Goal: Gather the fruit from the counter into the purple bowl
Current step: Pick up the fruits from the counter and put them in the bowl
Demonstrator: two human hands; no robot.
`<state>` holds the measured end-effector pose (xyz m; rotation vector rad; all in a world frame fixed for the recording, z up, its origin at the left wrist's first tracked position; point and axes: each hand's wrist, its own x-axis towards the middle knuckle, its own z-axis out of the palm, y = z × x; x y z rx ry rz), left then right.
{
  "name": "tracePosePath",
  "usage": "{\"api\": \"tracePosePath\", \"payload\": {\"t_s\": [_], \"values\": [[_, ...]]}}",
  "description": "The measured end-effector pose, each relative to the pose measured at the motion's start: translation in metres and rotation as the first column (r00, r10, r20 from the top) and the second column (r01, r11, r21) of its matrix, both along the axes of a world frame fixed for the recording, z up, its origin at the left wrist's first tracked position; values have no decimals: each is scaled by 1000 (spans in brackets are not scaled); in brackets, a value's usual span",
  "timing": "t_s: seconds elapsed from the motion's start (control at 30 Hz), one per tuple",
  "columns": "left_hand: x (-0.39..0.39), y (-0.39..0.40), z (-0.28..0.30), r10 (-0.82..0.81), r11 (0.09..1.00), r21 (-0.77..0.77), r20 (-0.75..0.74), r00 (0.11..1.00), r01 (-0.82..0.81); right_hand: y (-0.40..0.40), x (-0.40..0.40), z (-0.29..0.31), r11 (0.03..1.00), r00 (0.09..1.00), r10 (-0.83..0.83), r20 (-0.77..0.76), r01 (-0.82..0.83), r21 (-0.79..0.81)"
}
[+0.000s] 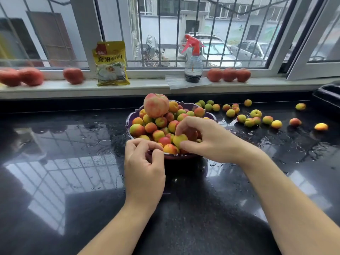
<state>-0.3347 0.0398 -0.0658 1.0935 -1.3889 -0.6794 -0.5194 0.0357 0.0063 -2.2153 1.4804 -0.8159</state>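
Observation:
The purple bowl [211, 115] stands in the middle of the wet black counter [73, 144], heaped with small yellow-red fruit and one big peach [156, 105] at its back. My right hand [204, 138] is over the bowl's near side, thumb and fingers closed on a yellow-green fruit [179, 139], with more fruit under the palm. My left hand [144, 166] pinches the bowl's near rim. Several loose fruits [255, 113] lie on the counter to the right of the bowl.
On the window sill stand a yellow food packet [110, 63], a spray bottle [193, 67] with a red trigger, and large red peaches at left [31, 76] and right [229, 74]. A dark tray's edge [327, 94] sits at far right. Water pools on the counter.

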Motion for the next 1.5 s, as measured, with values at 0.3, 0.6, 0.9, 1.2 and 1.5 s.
{"api": "tracePosePath", "payload": {"t_s": [0.3,0.6,0.9,1.2,1.5], "values": [[-2,-1,-1,63,998,-16,125,990,-62,-32,-69,-26,690,723,-610,325,686,-230],[22,-31,5,329,944,-89,256,909,-316,-58,-95,-64,657,628,-741,237,752,63],[24,-38,-2,302,952,-114,169,938,-286,-172,-84,-42,854,791,-417,-448,510,104],[23,-40,-8,309,951,-51,130,942,-305,-178,-92,-53,789,685,-573,-450,610,-75],[25,-43,0,280,948,218,-216,935,-233,-104,-55,23,890,820,-421,388,455,4]]}}
